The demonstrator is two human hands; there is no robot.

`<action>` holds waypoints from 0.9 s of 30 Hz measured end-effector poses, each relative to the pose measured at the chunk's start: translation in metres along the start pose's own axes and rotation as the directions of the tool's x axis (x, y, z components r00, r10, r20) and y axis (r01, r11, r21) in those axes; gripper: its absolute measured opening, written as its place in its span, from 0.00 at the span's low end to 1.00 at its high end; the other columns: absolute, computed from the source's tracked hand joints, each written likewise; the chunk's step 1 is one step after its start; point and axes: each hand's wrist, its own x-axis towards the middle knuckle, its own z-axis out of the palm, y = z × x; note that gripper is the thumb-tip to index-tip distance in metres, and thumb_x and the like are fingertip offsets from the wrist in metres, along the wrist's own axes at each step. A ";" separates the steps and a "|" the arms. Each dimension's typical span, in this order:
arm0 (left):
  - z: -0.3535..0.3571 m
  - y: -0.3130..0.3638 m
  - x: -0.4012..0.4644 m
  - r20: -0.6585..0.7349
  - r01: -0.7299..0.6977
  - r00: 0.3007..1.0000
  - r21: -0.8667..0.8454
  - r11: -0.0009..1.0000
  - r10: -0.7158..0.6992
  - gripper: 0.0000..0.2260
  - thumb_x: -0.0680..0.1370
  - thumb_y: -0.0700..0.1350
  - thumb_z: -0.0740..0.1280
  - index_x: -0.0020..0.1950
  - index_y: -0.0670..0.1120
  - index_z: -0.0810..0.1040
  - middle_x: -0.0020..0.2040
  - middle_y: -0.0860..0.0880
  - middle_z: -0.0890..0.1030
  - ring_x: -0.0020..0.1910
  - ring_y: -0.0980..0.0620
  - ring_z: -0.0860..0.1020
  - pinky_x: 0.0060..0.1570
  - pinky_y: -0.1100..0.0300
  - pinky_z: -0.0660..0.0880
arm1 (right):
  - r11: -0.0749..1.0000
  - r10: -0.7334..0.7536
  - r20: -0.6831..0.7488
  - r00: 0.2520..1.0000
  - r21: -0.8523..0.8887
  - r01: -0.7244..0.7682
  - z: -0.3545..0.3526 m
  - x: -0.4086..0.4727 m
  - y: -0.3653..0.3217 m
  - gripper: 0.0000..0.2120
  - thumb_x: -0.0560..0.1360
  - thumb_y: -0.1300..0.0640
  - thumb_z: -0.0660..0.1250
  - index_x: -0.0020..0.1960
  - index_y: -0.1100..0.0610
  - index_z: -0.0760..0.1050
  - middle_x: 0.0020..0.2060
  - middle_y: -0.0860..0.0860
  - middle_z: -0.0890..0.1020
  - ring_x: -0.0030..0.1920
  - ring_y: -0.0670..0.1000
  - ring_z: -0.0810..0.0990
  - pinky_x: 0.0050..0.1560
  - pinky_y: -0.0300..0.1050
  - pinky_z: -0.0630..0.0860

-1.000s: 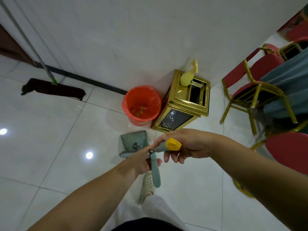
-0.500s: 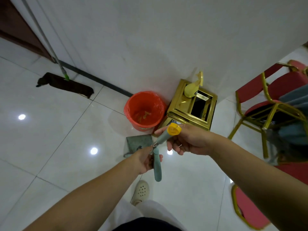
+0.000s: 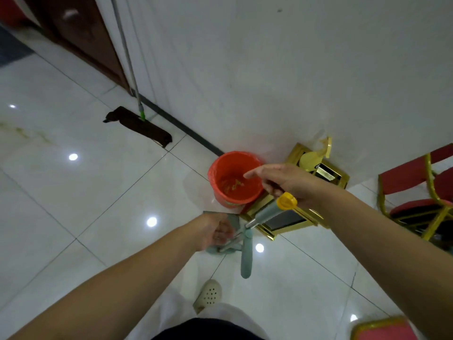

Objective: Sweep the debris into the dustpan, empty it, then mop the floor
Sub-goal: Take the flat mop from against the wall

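standing over the white tiled floor (image 3: 73, 197), the person keeps both arms out in front, near the corner where the wall meets the tiles. the left hand (image 3: 215, 231) is curled round the thin metal stems where the grey dustpan (image 3: 232, 220) and the broom handle (image 3: 266, 213) come together, gripping them, though motion blur hides the exact lie of the fingers. the dustpan hangs just above the floor, its pale green handle (image 3: 246, 256) pointing down toward a cream perforated shoe (image 3: 209, 294). the broom handle slants up to the right and ends in a yellow cap (image 3: 286, 200), which sits just under the right hand (image 3: 282, 179). that hand is spread loose, index finger stretched out over the red bucket (image 3: 235, 180), and it does not seem to clasp the handle. the bucket stands against the wall with a red liner and yellowish scraps at the bottom. touching it on the right is a gold-framed bin (image 3: 301, 217) with a yellow spray bottle (image 3: 315, 155) on top. further left, a flat mop (image 3: 144, 127) with a dark pad lies on the tiles, its pole leaning up the wall beside a brown door (image 3: 81, 38). red chairs with gold frames (image 3: 416, 187) crowd the right edge.
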 end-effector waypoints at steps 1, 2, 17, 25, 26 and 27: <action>-0.008 0.009 -0.007 -0.012 -0.040 0.999 -0.008 0.999 0.040 0.10 0.79 0.43 0.61 0.43 0.39 0.77 0.39 0.42 0.81 0.40 0.45 0.79 0.42 0.55 0.77 | 1.000 0.001 0.032 0.999 -0.021 -0.001 0.002 0.004 -0.009 0.12 0.81 0.55 0.59 0.55 0.53 0.80 0.27 0.46 0.74 0.24 0.42 0.69 0.24 0.34 0.67; -0.018 0.019 -0.014 -0.031 -0.079 0.996 -0.012 0.997 0.079 0.10 0.80 0.43 0.60 0.44 0.39 0.76 0.40 0.42 0.80 0.40 0.45 0.78 0.44 0.55 0.77 | 0.998 0.004 0.065 0.998 -0.059 0.000 0.004 0.009 -0.018 0.12 0.81 0.54 0.58 0.56 0.52 0.79 0.28 0.47 0.75 0.25 0.43 0.69 0.24 0.35 0.68; -0.259 0.169 -0.102 -0.306 -0.430 0.874 -0.122 0.895 0.378 0.08 0.80 0.43 0.61 0.49 0.41 0.77 0.46 0.43 0.82 0.44 0.47 0.81 0.45 0.58 0.79 | 0.948 -0.063 0.002 0.998 -0.314 0.060 0.159 0.164 -0.210 0.10 0.81 0.56 0.59 0.55 0.52 0.79 0.31 0.50 0.77 0.25 0.45 0.70 0.26 0.38 0.70; -0.381 0.214 -0.114 -0.418 -0.413 0.849 -0.141 0.900 0.324 0.07 0.80 0.42 0.61 0.51 0.40 0.76 0.44 0.44 0.81 0.42 0.49 0.80 0.49 0.56 0.78 | 0.970 -0.032 -0.030 0.999 -0.241 0.024 0.241 0.261 -0.261 0.10 0.80 0.58 0.59 0.54 0.53 0.79 0.31 0.51 0.76 0.25 0.45 0.69 0.23 0.35 0.69; -0.390 0.219 -0.112 -0.423 -0.421 0.847 -0.162 0.893 0.323 0.08 0.80 0.42 0.60 0.51 0.39 0.76 0.44 0.44 0.81 0.42 0.49 0.80 0.47 0.57 0.78 | 0.971 -0.021 -0.030 0.999 -0.238 0.013 0.244 0.269 -0.265 0.10 0.80 0.58 0.59 0.53 0.53 0.79 0.31 0.51 0.76 0.25 0.45 0.69 0.22 0.35 0.69; -0.397 0.225 -0.109 -0.429 -0.428 0.845 -0.181 0.885 0.321 0.08 0.80 0.42 0.59 0.50 0.39 0.76 0.43 0.44 0.81 0.41 0.49 0.80 0.45 0.58 0.78 | 0.971 -0.012 -0.033 0.999 -0.240 0.004 0.246 0.278 -0.268 0.10 0.80 0.58 0.59 0.53 0.52 0.79 0.31 0.51 0.76 0.25 0.45 0.69 0.22 0.35 0.70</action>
